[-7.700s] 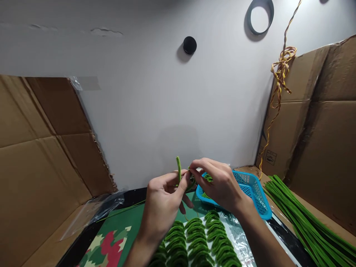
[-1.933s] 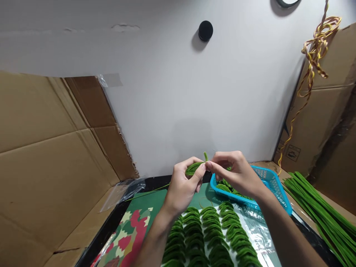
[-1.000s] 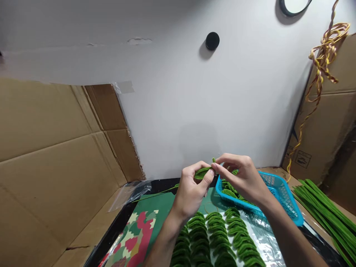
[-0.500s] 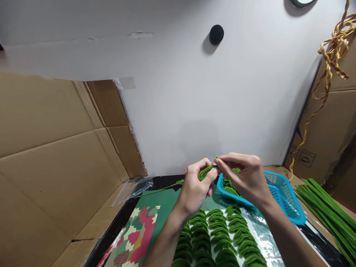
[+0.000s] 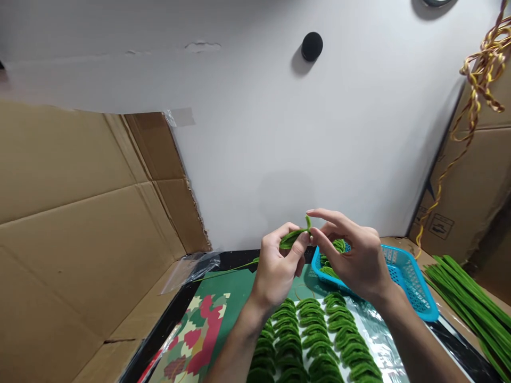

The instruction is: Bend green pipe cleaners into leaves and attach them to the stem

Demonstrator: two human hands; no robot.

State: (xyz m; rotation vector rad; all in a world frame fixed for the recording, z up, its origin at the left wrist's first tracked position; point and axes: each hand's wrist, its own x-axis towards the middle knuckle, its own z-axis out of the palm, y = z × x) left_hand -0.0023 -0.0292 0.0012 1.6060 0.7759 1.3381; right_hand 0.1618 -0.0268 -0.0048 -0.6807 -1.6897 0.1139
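Green fuzzy stems bent into a leaf-like loop [image 5: 290,239] are pinched between the thumb and fingers of my left hand [image 5: 277,266]. A short tip of the piece stands upright at its right end. My right hand [image 5: 359,255] is at that end, its index finger stretched to the top of the tip and its thumb low beside the piece. Below the hands, several rows of curved green pieces [image 5: 315,335] lie on a white sheet. Behind my right hand sits a blue basket [image 5: 415,287] with more green pieces in it.
Long green stems [image 5: 467,303] lie at the right. A patterned red and green sheet [image 5: 195,335] rests on the green mat [image 5: 239,287]. Cardboard walls [image 5: 80,223] stand at both sides, and twisted yellow cord [image 5: 475,96] hangs at the right. A clear plastic bag [image 5: 191,271] lies at the left.
The index finger of my right hand has lifted away from its thumb, and the short green tip now stands upright. My left hand has shifted slightly left and up, still pinching the piece.
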